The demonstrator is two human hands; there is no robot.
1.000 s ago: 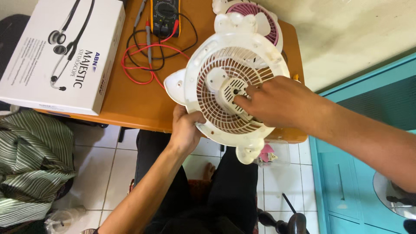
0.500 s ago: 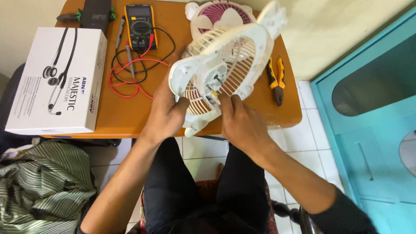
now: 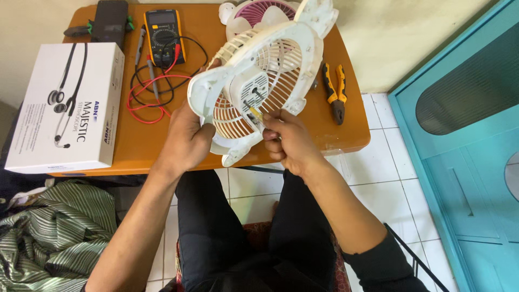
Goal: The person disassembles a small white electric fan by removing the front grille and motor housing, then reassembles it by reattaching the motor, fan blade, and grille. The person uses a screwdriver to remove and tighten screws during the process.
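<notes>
The head view looks down on a white fan grille held tilted above the near edge of the orange counter, in front of the seated person's lap. The left hand is wrapped around the grille's lower left rim, fingers closed on the frame. The right hand is pinched around a thin screwdriver whose yellowish shaft points into the round hub at the grille's centre.

The grille looks like light, stiff plastic, but its thin ribs would likely bend or snap if squeezed; the thick outer ring, where the left hand already sits, seems the safest place to grip it, and the smooth plastic may slip when pushed on.

On the counter behind lie a multimeter with red and black leads, orange-handled pliers, a long white box, and a second fan part with pink blades. A striped cloth lies at lower left.
</notes>
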